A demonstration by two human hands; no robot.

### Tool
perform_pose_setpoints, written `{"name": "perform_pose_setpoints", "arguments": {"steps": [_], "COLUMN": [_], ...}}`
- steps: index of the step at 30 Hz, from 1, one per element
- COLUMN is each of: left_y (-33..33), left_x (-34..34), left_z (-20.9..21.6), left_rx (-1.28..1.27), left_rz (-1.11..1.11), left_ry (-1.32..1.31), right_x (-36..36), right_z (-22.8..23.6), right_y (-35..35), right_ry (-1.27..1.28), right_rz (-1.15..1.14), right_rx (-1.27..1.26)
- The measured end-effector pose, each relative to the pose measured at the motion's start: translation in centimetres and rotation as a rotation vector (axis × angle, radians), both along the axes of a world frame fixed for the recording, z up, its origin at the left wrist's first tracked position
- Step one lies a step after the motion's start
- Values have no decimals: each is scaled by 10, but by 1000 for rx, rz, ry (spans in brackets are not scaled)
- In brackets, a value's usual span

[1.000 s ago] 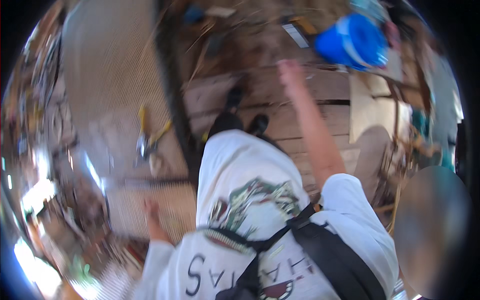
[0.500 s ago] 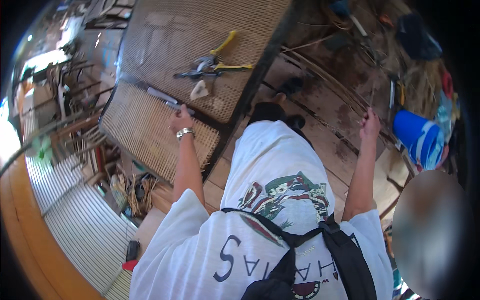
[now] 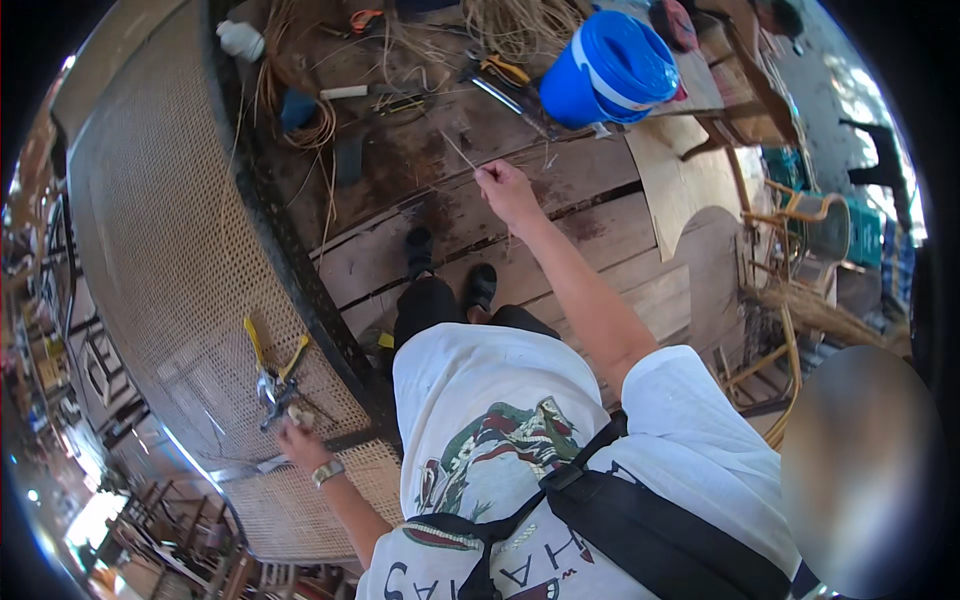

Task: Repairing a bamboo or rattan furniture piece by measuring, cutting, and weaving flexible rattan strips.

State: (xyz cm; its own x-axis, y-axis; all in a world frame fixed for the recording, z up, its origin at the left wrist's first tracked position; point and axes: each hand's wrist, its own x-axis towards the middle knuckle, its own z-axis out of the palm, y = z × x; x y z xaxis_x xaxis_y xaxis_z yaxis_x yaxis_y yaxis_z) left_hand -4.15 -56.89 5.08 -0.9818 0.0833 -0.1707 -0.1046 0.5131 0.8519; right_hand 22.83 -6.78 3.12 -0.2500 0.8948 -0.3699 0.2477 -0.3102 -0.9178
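My right hand is pinched closed on a thin pale strip that points up and left over the floor. On the woven cane panel my left hand has its fingertips at a small pale lump; whether they grip it I cannot tell. Yellow-handled cutters lie just beyond that hand, handles spread. A knife rests beside the hand, along the panel's dark crossbar.
A lidded blue bucket stands beyond my right hand. Tools and coiled strips lie on the plank floor. Dark frame edge runs along my left side. Rattan chairs stand at right.
My view has swung right. My left hand has moved from beside the knife to the pale lump near the cutters. The right hand still holds the strip, now farther out in front.
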Motion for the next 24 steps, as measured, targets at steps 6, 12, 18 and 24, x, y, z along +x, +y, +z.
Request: {"name": "perform_pose_setpoints", "arguments": {"steps": [6, 12, 18, 24], "left_y": [305, 475, 565, 618], "left_x": [65, 80, 33, 11], "left_z": [54, 15, -7, -37], "left_rx": [330, 353, 224, 269], "left_rz": [-560, -895, -1086, -1220], "left_ry": [-794, -1131, -1143, -788], "right_x": [-8, -21, -26, -26], "right_z": [30, 33, 49, 15], "right_y": [-23, -36, -19, -6], "right_ry": [97, 65, 41, -466], "right_rz": [-78, -98, -172, -116], "right_rx": [-58, 3, -92, 124]}}
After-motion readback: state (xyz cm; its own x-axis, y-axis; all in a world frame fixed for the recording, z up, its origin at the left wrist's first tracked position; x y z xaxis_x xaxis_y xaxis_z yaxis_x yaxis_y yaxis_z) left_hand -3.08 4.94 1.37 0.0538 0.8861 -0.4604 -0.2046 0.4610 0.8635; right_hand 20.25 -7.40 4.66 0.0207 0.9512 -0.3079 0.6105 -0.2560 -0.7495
